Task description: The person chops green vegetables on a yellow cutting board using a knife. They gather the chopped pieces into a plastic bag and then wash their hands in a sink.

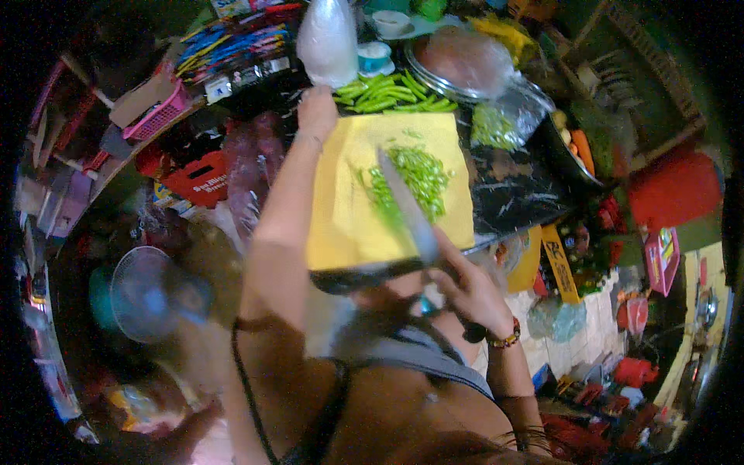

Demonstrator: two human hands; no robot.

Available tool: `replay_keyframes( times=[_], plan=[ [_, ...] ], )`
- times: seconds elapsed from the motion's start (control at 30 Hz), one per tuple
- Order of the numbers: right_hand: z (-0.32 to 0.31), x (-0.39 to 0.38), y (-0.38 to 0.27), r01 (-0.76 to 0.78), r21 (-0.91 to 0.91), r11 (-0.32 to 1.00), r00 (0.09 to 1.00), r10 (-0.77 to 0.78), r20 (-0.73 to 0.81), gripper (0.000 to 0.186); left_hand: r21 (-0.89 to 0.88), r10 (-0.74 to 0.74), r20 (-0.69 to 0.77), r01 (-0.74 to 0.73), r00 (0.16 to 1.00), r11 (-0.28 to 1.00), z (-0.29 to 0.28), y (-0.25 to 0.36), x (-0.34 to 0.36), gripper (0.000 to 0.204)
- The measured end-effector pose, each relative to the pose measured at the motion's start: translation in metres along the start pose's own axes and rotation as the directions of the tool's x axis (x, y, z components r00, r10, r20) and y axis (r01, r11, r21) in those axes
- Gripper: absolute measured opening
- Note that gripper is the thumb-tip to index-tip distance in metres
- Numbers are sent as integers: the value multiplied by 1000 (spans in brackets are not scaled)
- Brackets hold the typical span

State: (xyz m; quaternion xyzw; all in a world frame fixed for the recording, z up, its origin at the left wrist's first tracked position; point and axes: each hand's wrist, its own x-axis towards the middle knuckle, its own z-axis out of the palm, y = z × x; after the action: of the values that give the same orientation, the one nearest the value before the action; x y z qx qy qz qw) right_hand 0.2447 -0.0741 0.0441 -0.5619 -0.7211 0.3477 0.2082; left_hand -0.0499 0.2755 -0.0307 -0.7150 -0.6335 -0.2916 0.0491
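My right hand (474,291) grips a knife (404,203), its blade pointing away from me over a yellow cutting board (337,225). Under and beside the blade lies a heap of finely chopped green pieces (422,180). Whole long green pods (384,93), chillies or beans, are spread just beyond the board's far edge. My left arm reaches along the board's left side. At its far left corner is my left hand (318,116), close to the pods and a whitish cone-shaped bag (328,46); its fingers are too blurred to read.
A round metal tray (422,74) carrying a plastic-covered mound stands at the back right. Near it lie a clear bag of green pieces (496,128) and a dark container with carrots (581,151). A pink basket (159,112) stands left; below is a round fan (147,294).
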Motion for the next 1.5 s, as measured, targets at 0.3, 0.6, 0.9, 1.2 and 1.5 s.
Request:
replay_keyframes(
  times=[0.3,0.6,0.9,1.2,1.5],
  plan=[
    [-30,11,-12,182,-296,938,949,-89,302,63,-45,165,-41,-167,985,985,-30,-23,-16,18],
    [-38,56,1,25,-166,986,971,16,238,62,-571,337,289,-121,896,812,-141,57,-167,18],
    [-38,14,-18,11,-359,933,968,80,238,60,-489,252,146,-152,957,859,-113,82,-207,13],
    [-9,7,-15,150,-593,791,988,-93,126,63,-518,290,33,-231,957,824,-110,83,-209,9],
    [-29,17,-28,55,-461,886,979,44,200,64,-500,222,93,-147,971,854,-110,79,-213,13]
  ],
)
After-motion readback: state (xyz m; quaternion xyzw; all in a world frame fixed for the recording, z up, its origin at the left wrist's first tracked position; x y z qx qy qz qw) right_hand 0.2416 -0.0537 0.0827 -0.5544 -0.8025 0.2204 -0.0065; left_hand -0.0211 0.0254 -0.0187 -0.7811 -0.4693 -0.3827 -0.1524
